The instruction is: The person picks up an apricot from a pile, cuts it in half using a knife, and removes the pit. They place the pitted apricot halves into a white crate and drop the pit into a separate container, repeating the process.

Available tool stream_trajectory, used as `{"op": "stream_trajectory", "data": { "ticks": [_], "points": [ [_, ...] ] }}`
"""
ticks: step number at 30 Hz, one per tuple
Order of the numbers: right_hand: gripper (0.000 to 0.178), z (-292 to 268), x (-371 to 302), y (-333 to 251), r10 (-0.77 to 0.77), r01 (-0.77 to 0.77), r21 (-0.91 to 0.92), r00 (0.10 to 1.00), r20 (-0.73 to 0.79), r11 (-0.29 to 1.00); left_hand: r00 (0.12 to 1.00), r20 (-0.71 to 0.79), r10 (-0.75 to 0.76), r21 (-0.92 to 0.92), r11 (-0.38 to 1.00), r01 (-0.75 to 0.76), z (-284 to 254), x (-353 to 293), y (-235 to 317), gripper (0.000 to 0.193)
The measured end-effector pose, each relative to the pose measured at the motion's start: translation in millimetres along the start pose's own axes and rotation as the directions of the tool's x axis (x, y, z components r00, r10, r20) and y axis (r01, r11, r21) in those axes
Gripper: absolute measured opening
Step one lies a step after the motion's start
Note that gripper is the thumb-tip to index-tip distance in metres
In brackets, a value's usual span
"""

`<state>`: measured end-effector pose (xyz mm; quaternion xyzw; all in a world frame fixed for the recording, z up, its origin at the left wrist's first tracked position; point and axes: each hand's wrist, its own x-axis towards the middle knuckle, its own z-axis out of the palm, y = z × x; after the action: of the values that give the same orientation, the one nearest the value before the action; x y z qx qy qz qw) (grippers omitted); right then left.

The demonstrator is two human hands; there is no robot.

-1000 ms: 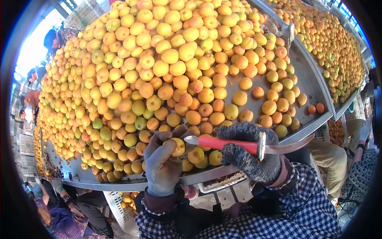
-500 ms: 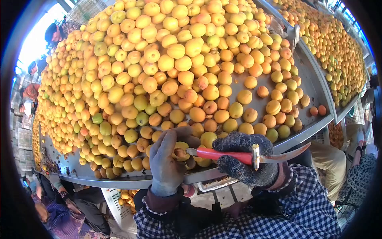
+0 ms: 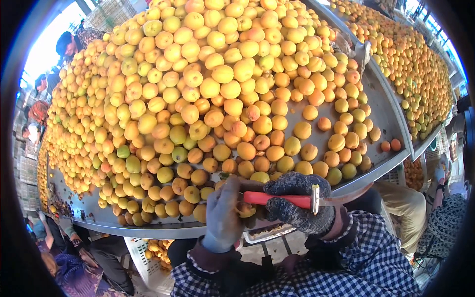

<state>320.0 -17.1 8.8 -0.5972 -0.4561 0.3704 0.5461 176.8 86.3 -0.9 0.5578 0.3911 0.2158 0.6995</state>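
Observation:
In a grey glove, my left hand (image 3: 223, 214) is closed around an apricot (image 3: 245, 210) at the near edge of the metal table; the fingers hide much of the fruit. My right hand (image 3: 306, 204), in a dark speckled knit glove, grips a knife by its red handle (image 3: 292, 200). The curved, rust-stained blade (image 3: 346, 197) points right, away from the fruit. The handle's other end meets the apricot beside my left fingers, and its tip is hidden there. Beyond both hands lies a large heap of yellow-orange apricots (image 3: 222, 74), a few of them greenish.
A raised metal rim (image 3: 148, 229) runs along the table's near side. Another apricot-covered table (image 3: 415, 69) stands at the right. Below the rim is a white crate (image 3: 142, 257) holding apricots. Other people sit close by at the lower left and right, and more are at the far left.
My left hand has turned and moved slightly right with the apricot. The handle's metal tip, visible against the fruit before, is now hidden. The right hand has shifted slightly left and down.

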Motion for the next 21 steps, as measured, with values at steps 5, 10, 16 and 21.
{"op": "stream_trajectory", "data": {
  "ticks": [5, 10, 16, 21],
  "points": [
    [0.027, -11.7, -2.9, -8.2, 0.062, -0.043, 0.223, 0.995, -0.076, 0.974, 0.896, -0.102, 0.431, 0.542, 0.779, -0.314, -1.9, 8.6, 10.3, 0.020],
    [0.029, -9.4, -1.7, -7.3, 0.019, -0.014, 0.059, 0.996, -0.090, 0.998, 0.961, -0.124, 0.249, 0.275, 0.939, -0.208, -2.9, 11.1, 5.2, 0.028],
    [0.026, -2.7, 0.5, -6.5, 0.032, -0.028, -0.074, 0.998, 0.054, 0.997, 0.959, -0.189, 0.213, -0.051, 0.973, -0.226, -2.4, 15.1, -7.7, 0.050],
    [0.025, 14.8, -2.6, -1.5, 0.258, -0.250, 0.415, 0.965, 0.039, 0.875, 0.956, -0.294, 0.011, -0.265, 0.960, -0.093, 1.6, 14.1, -5.3, 0.049]
  ]
}}
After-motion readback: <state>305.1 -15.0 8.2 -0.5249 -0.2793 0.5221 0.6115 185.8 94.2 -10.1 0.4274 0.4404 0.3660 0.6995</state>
